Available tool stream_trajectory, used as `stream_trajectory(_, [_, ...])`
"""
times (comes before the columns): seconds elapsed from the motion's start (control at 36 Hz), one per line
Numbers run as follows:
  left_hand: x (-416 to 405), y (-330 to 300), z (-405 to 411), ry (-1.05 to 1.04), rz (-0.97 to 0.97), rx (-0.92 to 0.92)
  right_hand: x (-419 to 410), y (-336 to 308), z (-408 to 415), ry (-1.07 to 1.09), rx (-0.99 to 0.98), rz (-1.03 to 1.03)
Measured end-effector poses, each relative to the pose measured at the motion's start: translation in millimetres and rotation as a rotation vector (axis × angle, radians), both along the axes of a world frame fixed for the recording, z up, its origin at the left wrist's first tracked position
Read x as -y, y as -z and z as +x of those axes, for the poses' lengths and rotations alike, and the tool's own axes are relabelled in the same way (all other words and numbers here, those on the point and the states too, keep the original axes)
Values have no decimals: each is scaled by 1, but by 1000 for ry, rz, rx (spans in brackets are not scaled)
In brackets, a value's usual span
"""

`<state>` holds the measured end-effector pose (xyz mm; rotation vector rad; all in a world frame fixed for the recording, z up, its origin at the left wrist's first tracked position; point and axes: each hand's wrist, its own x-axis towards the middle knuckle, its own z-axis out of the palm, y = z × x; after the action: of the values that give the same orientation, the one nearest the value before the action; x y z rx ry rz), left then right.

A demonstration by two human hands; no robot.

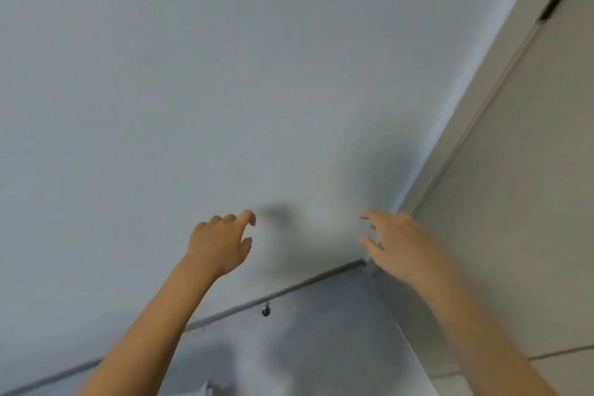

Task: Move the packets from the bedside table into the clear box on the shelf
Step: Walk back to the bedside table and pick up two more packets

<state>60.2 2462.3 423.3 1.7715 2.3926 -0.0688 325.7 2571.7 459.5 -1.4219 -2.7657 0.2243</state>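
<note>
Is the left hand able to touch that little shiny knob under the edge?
Probably yes: the left hand is raised, holding nothing, and nothing sits between it and the knob lower down.

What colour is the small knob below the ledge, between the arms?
Dark, shiny metallic grey knob, seen in the head view, the only view.

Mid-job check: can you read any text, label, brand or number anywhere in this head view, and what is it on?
None: no readable text anywhere in this view.
Left hand and right hand: both are raised and empty, with no packet or label in them.
Wall: plain, no sign.
Small metal knob: no marking visible.
White corner at the bottom edge: too little shows to tell.
</note>
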Motion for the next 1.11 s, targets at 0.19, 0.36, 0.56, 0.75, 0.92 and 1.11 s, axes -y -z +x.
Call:
stream_trajectory(0.19, [91,13,-100,-427,-69,-25,0,19,-179,-493,-21,-42])
stream_trajectory(0.36, [144,23,-134,-704,-133,-50,24,25,-286,-838,-102,-70])
stream_trajectory(0.56, [166,24,-148,-1024,-68,-19,34,32,-368,-1208,-48,-115])
stream_trajectory(0.75, [188,18,-135,-1265,-31,42,64,35,-423,-1473,12,-145])
stream_trajectory(0.92, [235,20,-139,-1435,-59,30,108,43,-468,-1616,34,-136])
stream_trajectory(1.11, [287,34,-175,-1558,-41,93,155,57,-527,-1705,86,-115])
